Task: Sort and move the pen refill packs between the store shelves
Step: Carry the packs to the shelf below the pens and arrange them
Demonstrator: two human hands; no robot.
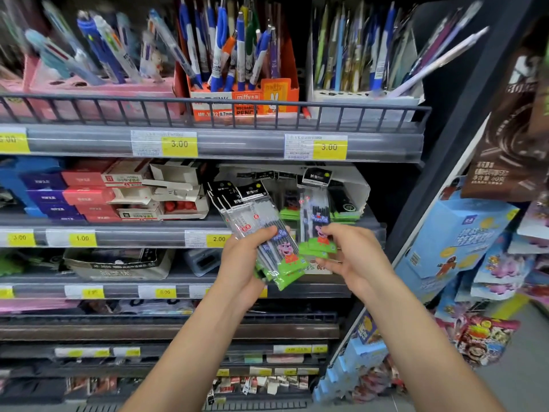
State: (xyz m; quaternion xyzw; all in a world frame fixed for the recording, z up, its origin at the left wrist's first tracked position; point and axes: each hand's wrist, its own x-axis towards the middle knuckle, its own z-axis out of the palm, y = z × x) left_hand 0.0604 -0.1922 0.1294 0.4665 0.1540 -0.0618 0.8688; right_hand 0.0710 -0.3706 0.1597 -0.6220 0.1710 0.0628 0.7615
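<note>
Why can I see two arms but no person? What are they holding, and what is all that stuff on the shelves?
The camera sits on the person's head and looks down, so you see only their own arms reaching out to a shop shelf. The left hand grips a bunch of pen refill packs, thin dark refills in clear bags with green cartoon-pig bottoms. The right hand pinches more packs of the same kind, which stand upright at the shelf's front. Behind them sits a torn white box with more packs inside. The shelf above holds pens standing in an orange display box. Yellow price tags run along the shelf edges.
</note>
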